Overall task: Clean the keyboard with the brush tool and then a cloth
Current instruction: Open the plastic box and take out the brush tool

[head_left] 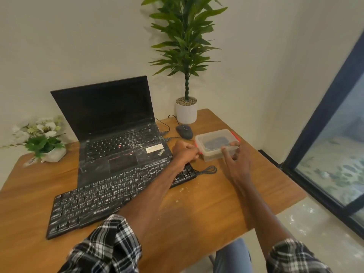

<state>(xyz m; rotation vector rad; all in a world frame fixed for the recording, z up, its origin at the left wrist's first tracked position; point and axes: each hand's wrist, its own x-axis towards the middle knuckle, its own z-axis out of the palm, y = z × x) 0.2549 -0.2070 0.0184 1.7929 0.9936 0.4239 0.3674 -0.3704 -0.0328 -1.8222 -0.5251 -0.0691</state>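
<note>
A black external keyboard (94, 200), streaked with white dust, lies slanted on the wooden table (206, 203) in front of a dusty black laptop (118, 134). Right of the laptop stands a clear plastic box (216, 144) with red clips and a closed lid; something dark blue shows inside it. My left hand (185, 152) is curled against the box's left end at a red clip. My right hand (235, 160) touches the box's near right side, fingers spread. No brush or cloth is in plain sight.
A black mouse (184, 131) and its cable lie behind the box. A white pot (186, 113) with a tall green plant stands at the back corner, a flower arrangement (42, 140) at the far left. White crumbs dot the table right of the keyboard. A glass door (334, 154) is at right.
</note>
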